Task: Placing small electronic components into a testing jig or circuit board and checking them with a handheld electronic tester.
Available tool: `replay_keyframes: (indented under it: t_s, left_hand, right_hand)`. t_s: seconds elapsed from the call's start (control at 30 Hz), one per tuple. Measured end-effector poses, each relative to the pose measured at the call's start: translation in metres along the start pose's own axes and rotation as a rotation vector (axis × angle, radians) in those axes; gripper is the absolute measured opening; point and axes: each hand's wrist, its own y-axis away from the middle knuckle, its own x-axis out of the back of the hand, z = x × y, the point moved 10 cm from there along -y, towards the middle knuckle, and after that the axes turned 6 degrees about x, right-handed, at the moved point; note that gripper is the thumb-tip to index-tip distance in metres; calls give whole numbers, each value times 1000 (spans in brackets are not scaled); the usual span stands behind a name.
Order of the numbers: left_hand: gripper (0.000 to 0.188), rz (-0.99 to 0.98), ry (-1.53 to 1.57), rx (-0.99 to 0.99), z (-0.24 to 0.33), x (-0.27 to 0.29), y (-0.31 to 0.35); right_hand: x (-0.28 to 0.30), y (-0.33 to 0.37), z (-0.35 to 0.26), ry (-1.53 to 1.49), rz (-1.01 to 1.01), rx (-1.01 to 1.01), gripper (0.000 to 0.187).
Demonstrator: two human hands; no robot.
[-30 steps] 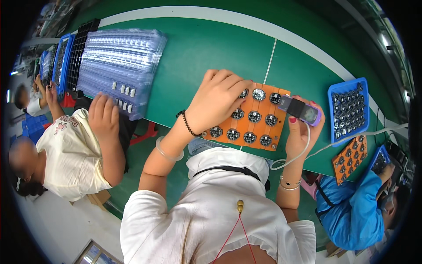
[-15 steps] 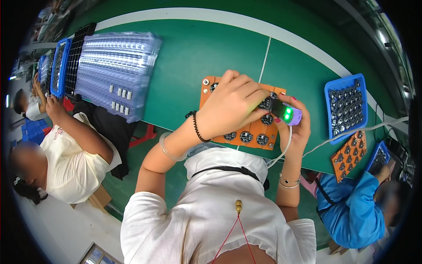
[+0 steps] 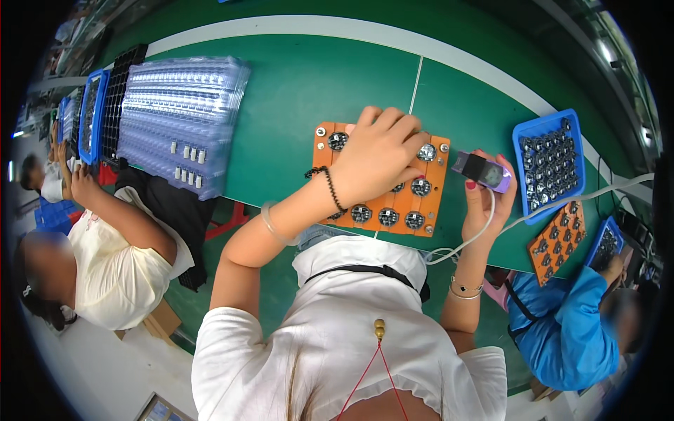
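Note:
An orange board (image 3: 439, 203) holding several round black circuit parts (image 3: 388, 217) lies on the green table in front of me. My left hand (image 3: 379, 154) is over the board's middle, fingers bent and covering some of the parts. Its thumb and forefinger are apart beside a round part (image 3: 426, 151) in the upper right of the board; I see nothing held between them. To the right of the board, my right hand (image 3: 491, 200) grips a small purple handheld device (image 3: 484, 172) with a dark front and a white cable (image 3: 484, 226). No green light shows on it.
Clear plastic trays (image 3: 182, 105) with several small silver cylinders are stacked at left. At right stand a blue bin (image 3: 518, 172) of round parts and a second orange board (image 3: 544, 263). A person in white (image 3: 119, 274) sits left, a person in blue (image 3: 562, 333) right.
My right hand has drawn the purple device away to the right, and its green lights have gone out. My left hand's finger and thumb have parted at the round part.

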Motion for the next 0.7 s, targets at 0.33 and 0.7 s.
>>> replay_keyframes:
  t_s: [0.33, 0.7]
  left_hand:
    - [25, 48, 83, -83, 22, 3, -9]
    - [51, -60, 295, 20, 5, -6, -9]
  right_hand:
    - [-21, 1, 4, 6, -169, -20, 57]
    - [-3, 4, 11, -66, 24, -79, 53]
